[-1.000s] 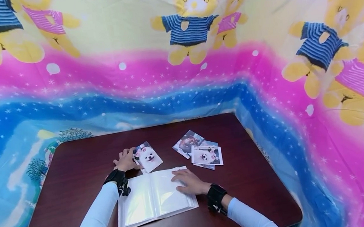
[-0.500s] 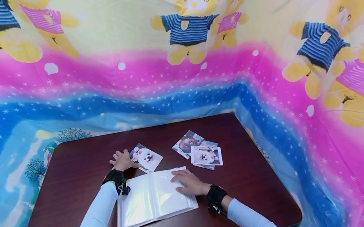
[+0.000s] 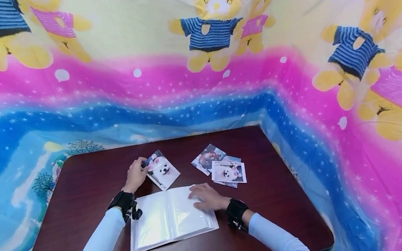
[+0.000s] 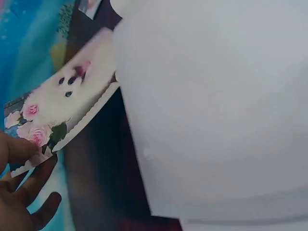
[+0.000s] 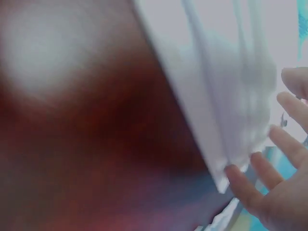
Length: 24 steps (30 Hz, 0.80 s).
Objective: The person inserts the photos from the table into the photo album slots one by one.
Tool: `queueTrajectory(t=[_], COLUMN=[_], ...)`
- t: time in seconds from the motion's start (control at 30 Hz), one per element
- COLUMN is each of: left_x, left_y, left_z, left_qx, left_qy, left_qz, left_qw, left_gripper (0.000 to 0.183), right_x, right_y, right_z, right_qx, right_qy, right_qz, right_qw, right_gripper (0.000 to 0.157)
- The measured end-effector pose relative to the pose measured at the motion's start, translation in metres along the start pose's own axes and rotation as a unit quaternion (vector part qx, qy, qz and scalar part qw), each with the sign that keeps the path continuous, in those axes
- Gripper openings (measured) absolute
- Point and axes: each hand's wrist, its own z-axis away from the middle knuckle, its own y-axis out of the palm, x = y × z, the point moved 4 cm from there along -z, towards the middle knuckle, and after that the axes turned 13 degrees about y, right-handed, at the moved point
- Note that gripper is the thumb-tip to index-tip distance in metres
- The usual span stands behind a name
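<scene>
My left hand [image 3: 136, 175] pinches the far-left end of a photo of a white dog with pink roses [image 3: 163, 170]. In the left wrist view the thumb lies over the photo [image 4: 72, 96] and fingers are under it; the photo bends slightly, its near corner by the album. An open photo album [image 3: 153, 220] with clear, shiny sleeves lies in front of me, no picture visible in its two facing pages. Spread over the album's right page, my right hand [image 3: 210, 197] rests with relaxed fingers near the outer edge. Its fingers [image 5: 243, 185] lie along the page edges in the right wrist view.
Right of centre several photos overlap: another white dog photo [image 3: 228, 172] on top and a brown animal photo [image 3: 207, 158] behind it. All lie on a dark red-brown table [image 3: 271, 210]. A bear-patterned curtain [image 3: 169, 84] surrounds the table's far and side edges.
The dog photo first turned and slid left under my left hand, then turned back. That hand has moved farther away and now pinches the photo's end. The right hand stays on the album.
</scene>
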Motion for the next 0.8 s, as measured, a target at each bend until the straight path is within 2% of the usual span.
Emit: queueTrajectory(t=[0.1, 0.17, 0.23, 0.3, 0.4, 0.47, 0.57, 0.6, 0.67, 0.7, 0.8], left_x=[-0.014, -0.027, -0.041, -0.057, -0.079, -0.093, -0.11, -0.114, -0.117, -0.117, -0.112], left_y=[-0.013, -0.022, -0.029, -0.036, -0.043, -0.045, -0.044, -0.043, -0.041, -0.04, -0.032], left_z=[0.005, 0.009, 0.014, 0.019, 0.026, 0.031, 0.038, 0.041, 0.047, 0.05, 0.063], left_qx=[-0.026, -0.036, -0.044, -0.049, -0.06, -0.064, -0.074, -0.078, -0.093, -0.101, -0.109], left_qy=[0.048, 0.074, 0.099, 0.117, 0.149, 0.173, 0.201, 0.203, 0.192, 0.18, 0.135], left_qz=[0.003, 0.001, 0.0, 0.004, 0.012, 0.022, 0.048, 0.06, 0.085, 0.097, 0.139], left_qw=[0.9985, 0.9966, 0.9941, 0.992, 0.987, 0.9825, 0.9755, 0.9743, 0.9734, 0.9736, 0.9749], left_gripper=[0.028, 0.027, 0.026, 0.025, 0.023, 0.024, 0.026, 0.026, 0.027, 0.029, 0.041], right_x=[0.006, 0.01, 0.013, 0.016, 0.023, 0.028, 0.035, 0.037, 0.039, 0.039, 0.039], right_y=[-0.013, -0.025, -0.036, -0.047, -0.056, -0.059, -0.06, -0.059, -0.056, -0.054, -0.046], right_z=[-0.013, -0.022, -0.031, -0.04, -0.051, -0.056, -0.055, -0.053, -0.048, -0.046, -0.039], right_qx=[-0.038, -0.061, -0.071, -0.075, -0.094, -0.112, -0.117, -0.113, -0.1, -0.093, -0.07], right_qy=[-0.032, -0.039, -0.032, -0.008, 0.008, 0.008, -0.012, -0.018, -0.024, -0.026, -0.027], right_qz=[-0.02, -0.053, -0.095, -0.131, -0.151, -0.147, -0.17, -0.186, -0.22, -0.238, -0.277], right_qw=[0.999, 0.996, 0.992, 0.989, 0.984, 0.983, 0.978, 0.976, 0.97, 0.967, 0.958], right_gripper=[0.033, 0.039, 0.048, 0.057, 0.063, 0.058, 0.027, 0.021, 0.023, 0.024, 0.011])
